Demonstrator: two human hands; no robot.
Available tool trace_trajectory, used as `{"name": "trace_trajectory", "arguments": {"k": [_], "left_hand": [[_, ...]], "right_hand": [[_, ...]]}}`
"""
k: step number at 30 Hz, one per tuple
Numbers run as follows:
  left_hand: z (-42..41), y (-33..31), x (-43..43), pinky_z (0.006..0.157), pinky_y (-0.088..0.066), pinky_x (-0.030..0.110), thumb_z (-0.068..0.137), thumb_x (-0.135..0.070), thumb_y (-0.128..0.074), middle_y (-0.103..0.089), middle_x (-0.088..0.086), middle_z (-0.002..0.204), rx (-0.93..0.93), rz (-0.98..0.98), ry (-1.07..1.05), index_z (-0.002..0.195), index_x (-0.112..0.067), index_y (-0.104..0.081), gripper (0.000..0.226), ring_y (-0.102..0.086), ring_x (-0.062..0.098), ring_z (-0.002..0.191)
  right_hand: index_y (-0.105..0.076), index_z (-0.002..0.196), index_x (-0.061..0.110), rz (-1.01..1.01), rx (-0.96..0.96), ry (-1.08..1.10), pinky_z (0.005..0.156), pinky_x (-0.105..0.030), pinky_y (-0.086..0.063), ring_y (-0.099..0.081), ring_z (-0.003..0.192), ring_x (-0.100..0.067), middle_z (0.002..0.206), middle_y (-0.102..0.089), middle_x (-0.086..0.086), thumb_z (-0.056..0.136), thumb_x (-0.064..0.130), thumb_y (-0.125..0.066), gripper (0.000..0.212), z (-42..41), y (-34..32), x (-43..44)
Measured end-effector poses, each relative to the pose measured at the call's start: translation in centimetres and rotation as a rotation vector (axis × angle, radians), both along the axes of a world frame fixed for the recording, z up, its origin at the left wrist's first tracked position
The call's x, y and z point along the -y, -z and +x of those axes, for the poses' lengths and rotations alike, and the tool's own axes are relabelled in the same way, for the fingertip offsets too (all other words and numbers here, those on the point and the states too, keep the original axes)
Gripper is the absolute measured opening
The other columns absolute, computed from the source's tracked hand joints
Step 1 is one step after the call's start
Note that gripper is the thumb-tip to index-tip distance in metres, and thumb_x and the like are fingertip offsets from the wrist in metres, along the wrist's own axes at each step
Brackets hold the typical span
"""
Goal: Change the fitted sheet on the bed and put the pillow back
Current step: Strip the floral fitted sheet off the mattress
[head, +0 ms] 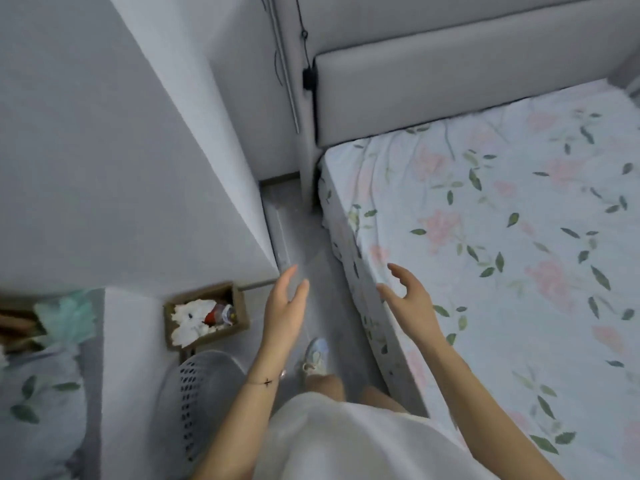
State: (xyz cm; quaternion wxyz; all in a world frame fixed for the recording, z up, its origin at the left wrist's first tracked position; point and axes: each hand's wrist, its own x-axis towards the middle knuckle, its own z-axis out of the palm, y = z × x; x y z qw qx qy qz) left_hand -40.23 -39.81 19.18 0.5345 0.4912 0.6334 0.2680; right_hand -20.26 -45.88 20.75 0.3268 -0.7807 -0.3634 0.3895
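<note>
The fitted sheet [502,237] is lying stretched over the mattress on the right of the room, pale with pink blossoms and dark green leaves. Its near corner is wrapping down over the mattress side by the grey padded headboard [467,81], and creases are fanning out from that corner across the top.

The person is standing in the narrow aisle of grey floor [311,265] beside the bed. The right hand [408,296] is hovering over the mattress edge, fingers spread and slightly bent, gripping nothing. The left hand [285,299] is hanging over the aisle, fingers nearly straight, also holding nothing. One pale shoe [315,355] is showing below, between the arms.

To the left, a cardboard box [239,306] of crumpled tissue is sitting against the white wall [104,150], with a perforated white basket [204,386] just in front of it. At the far left, some matching floral fabric [34,393] is lying blurred; I cannot tell whether it is the pillow.
</note>
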Motion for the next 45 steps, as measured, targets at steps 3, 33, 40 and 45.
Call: {"name": "trace_trajectory", "arguments": {"k": [3, 33, 40, 45], "left_hand": [[3.0, -0.7, -8.3, 0.109, -0.028, 0.023, 0.1, -0.026, -0.051, -0.042, -0.007, 0.148, -0.024, 0.032, 0.129, 0.143, -0.024, -0.045, 0.043, -0.036, 0.01, 0.138], [35.2, 38.1, -49.2, 0.12, -0.022, 0.038, 0.098, -0.032, -0.054, -0.029, 0.004, 0.158, -0.403, 0.048, 0.498, 0.151, -0.014, -0.03, 0.061, -0.023, 0.018, 0.146], [34.6, 46.4, -50.9, 0.096, -0.041, 0.052, 0.098, -0.032, -0.055, -0.059, 0.014, 0.119, -0.748, 0.777, 0.658, 0.1, -0.008, -0.066, 0.026, -0.053, 0.036, 0.113], [36.0, 45.6, -51.5, 0.08, -0.048, 0.042, 0.097, -0.017, -0.051, -0.063, 0.011, 0.098, -0.621, 0.722, 0.661, 0.091, -0.004, -0.065, 0.02, -0.056, 0.03, 0.093]], "right_hand": [[-0.05, 0.137, 0.023, 0.053, 0.013, 0.104, 0.091, -0.02, -0.034, -0.046, 0.119, -0.005, 0.132, -0.051, 0.013, 0.095, 0.025, -0.059, 0.043, 2.7, -1.0, -5.8], [-0.031, 0.151, 0.018, -0.246, 0.144, 0.193, 0.119, -0.039, -0.019, -0.021, 0.146, -0.026, 0.158, -0.027, -0.005, 0.09, 0.038, -0.065, 0.073, 32.0, 38.2, -44.1], [-0.066, 0.101, 0.01, -0.047, 0.631, 0.217, 0.096, -0.049, -0.041, -0.051, 0.115, -0.042, 0.124, -0.057, -0.017, 0.087, 0.025, -0.07, 0.021, 31.9, 47.8, -43.7], [-0.062, 0.083, 0.009, 0.0, 0.617, 0.249, 0.069, -0.038, -0.042, -0.052, 0.083, -0.031, 0.088, -0.062, -0.008, 0.095, 0.024, -0.047, 0.025, 33.7, 46.6, -44.4]]}}
